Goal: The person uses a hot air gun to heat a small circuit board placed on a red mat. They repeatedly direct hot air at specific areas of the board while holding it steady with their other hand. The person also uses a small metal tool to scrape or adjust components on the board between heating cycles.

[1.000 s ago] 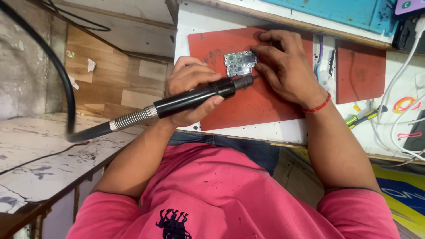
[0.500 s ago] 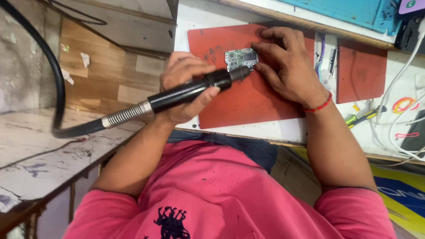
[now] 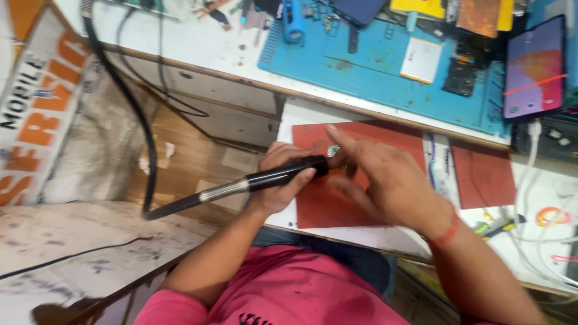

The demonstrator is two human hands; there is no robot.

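My left hand (image 3: 282, 180) grips a black hot-air tool handle (image 3: 283, 175) whose metal neck and black hose (image 3: 138, 120) run off to the left. The tool's tip points at a small circuit board (image 3: 333, 150), barely visible on the red work mat (image 3: 361, 141). My right hand (image 3: 385, 183) hovers over that board with its fingers spread, covering most of it; whether the fingers touch the board is hidden. A red thread band sits on my right wrist.
A second red mat (image 3: 481, 174) lies to the right. Behind is a blue mat (image 3: 373, 60) with phone parts, a white battery (image 3: 421, 60) and a lit phone (image 3: 534, 66). White cables (image 3: 530, 198) and small screwdrivers (image 3: 494, 227) lie at right. The bench edge drops off at left.
The head has lifted, so the back shelf with the blue mat is in view. My right hand has opened its fingers over the board; my left hand still holds the tool at the board.
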